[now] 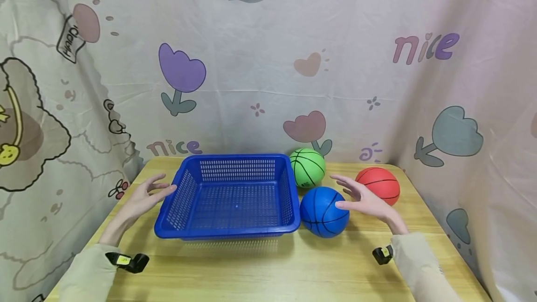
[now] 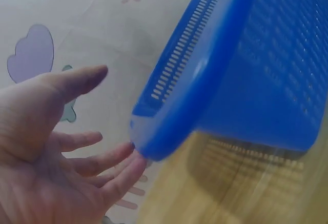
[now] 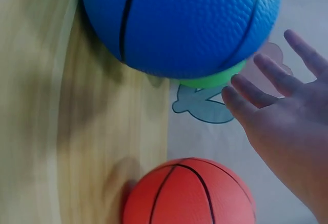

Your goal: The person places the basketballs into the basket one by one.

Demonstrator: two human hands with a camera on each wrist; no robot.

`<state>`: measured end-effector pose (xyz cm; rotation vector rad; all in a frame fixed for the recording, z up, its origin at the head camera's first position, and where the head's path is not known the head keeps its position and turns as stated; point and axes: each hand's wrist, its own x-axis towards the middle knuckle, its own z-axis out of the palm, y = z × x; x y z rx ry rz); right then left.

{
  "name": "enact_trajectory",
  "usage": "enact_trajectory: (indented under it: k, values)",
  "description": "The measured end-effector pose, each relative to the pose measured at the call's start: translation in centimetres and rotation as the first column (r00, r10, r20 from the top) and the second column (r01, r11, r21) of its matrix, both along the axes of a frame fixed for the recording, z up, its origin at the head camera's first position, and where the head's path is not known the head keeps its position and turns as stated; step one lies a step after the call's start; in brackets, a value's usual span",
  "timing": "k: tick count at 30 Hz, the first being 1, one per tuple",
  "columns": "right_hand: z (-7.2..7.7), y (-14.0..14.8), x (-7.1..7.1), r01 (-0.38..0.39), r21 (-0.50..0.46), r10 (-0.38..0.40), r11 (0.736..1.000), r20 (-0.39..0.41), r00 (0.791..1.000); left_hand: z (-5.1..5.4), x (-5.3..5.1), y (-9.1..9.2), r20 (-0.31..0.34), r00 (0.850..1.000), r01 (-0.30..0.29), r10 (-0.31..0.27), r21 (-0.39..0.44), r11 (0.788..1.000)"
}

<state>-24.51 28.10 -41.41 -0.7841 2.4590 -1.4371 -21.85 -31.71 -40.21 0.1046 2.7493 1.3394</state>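
Observation:
A blue plastic basket (image 1: 237, 204) with slotted walls sits on the wooden table. At its left rim is my left hand (image 1: 144, 202), fingers loosely spread and holding nothing; in the left wrist view the fingertips (image 2: 130, 157) are at the basket's corner, and whether they touch cannot be told. Just right of the basket lies a blue basketball (image 1: 324, 212) with black lines. My right hand (image 1: 367, 202) hovers beside this ball, fingers relaxed and apart. In the right wrist view a gap shows between the hand (image 3: 292, 111) and the ball.
A green ball (image 1: 307, 168) lies behind the blue one, close to the basket's right side. Beyond my right hand is a red ball (image 1: 379, 184), partly covered by it. Printed cloth (image 1: 251, 69) hangs behind the table (image 1: 235, 274) and on both sides.

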Motion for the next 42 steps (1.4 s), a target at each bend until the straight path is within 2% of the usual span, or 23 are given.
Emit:
enact_trajectory:
  k: [6,14,17,21,23,32,35,42]
  values:
    - [-1.1,-0.3,-0.6,-0.049,-0.015,0.050,0.999,0.041,0.998,-0.9,-0.3,-0.6,0.056,0.998,0.013,-0.016,0.045,0.999]
    - [-1.7,-0.5,-0.7,-0.075,0.049,0.070,0.996,0.091,0.993,-1.9,-0.6,-1.7,0.148,0.987,0.040,-0.062,0.146,0.988]
    - [-1.8,-0.6,-0.8,-0.067,0.092,0.060,0.993,0.081,0.995,-2.2,-0.7,-1.9,0.183,0.980,0.042,-0.080,0.204,0.978]
    - [-1.9,-0.7,-0.9,-0.050,0.124,0.037,0.991,0.107,0.994,-2.5,-0.9,-2.2,0.217,0.969,0.048,-0.116,0.293,0.955]
    - [-2.1,-0.8,-0.9,-0.046,0.129,0.030,0.991,0.120,0.992,-2.5,-1.0,-2.2,0.233,0.965,0.043,-0.120,0.311,0.949]
    - [-2.4,-0.9,-1.1,-0.018,0.140,0.001,0.990,0.119,0.993,-2.6,-1.1,-2.1,0.266,0.959,0.028,-0.102,0.268,0.963]
    - [-2.5,-0.8,-1.1,-0.016,0.137,-0.001,0.990,0.122,0.993,-2.6,-1.0,-2.0,0.270,0.958,0.026,-0.101,0.267,0.963]
    - [-2.7,-0.8,-1.1,-0.017,0.113,0.002,0.994,0.127,0.992,-2.3,-1.1,-1.9,0.301,0.951,-0.020,-0.069,0.285,0.958]
